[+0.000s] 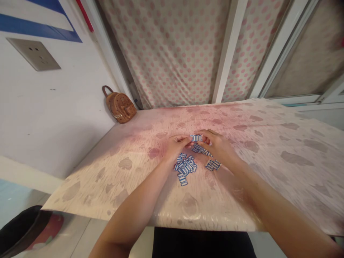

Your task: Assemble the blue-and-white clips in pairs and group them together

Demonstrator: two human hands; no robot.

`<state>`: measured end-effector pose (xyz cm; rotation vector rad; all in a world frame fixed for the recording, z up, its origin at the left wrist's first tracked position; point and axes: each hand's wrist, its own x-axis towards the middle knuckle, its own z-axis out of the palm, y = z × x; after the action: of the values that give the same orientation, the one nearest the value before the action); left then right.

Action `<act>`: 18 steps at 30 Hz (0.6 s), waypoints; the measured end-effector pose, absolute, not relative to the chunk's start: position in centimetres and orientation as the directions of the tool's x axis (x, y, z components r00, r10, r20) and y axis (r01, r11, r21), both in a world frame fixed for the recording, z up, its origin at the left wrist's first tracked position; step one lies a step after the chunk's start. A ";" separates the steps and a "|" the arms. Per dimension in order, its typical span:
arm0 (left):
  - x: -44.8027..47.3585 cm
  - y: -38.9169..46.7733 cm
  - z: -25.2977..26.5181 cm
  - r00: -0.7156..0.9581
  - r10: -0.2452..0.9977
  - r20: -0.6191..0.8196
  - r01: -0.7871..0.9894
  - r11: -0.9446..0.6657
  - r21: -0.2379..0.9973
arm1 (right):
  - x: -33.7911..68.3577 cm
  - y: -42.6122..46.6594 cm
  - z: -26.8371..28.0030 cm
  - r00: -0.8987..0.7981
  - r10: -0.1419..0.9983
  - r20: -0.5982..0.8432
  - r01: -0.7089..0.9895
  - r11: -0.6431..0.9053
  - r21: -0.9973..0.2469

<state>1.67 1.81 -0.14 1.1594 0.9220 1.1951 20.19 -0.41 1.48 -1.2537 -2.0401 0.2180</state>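
Note:
Between my two hands is a short row of small white labels with blue borders [196, 138], side by side. My left hand [179, 143] pinches its left end, and my right hand [212, 141] grips the right end with thumb and fingers. Just below my hands lies a heap of similar blue-edged pieces [202, 149], partly covered by my right hand. A larger loose pile [186, 165] spreads beside my left wrist, some pieces overlapping. Under my right wrist sits a small joined group [213, 165]. The print on the pieces is too small to read.
A patterned plastic cloth [188, 204] covers the table. At its far left corner a small brown backpack-shaped bag [122, 106] leans by the wall. Behind stand a dotted curtain [174, 53] and white frames. A dark-lined bin [29, 229] is on the floor at left.

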 end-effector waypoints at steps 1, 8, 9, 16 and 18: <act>1.7 1.8 -0.1 0.168 0.985 0.049 -0.207 -0.013 0.978 | 20.2 -0.5 1.6 -0.273 0.827 0.491 0.712 0.517 -0.475; 1.9 2.0 -0.4 0.154 0.987 0.037 -0.242 0.001 0.970 | 20.1 -0.3 1.4 -0.259 0.818 0.514 0.687 0.530 -0.497; 1.9 2.0 -0.4 0.146 0.988 0.041 -0.249 -0.004 0.969 | 20.1 -0.3 1.3 -0.258 0.816 0.517 0.680 0.533 -0.503; 2.2 1.8 -0.4 0.100 0.991 0.094 -0.264 -0.065 0.962 | 19.5 -0.3 1.0 -0.113 0.868 0.483 0.546 0.460 -0.700; 2.3 1.8 -0.5 0.099 0.988 0.118 -0.248 -0.090 0.965 | 19.4 -0.3 0.9 -0.089 0.909 0.408 0.463 0.400 -0.791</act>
<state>2.31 1.79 -0.49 1.1514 0.8949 1.3068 19.41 -0.28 0.92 -1.2097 -1.7149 0.5924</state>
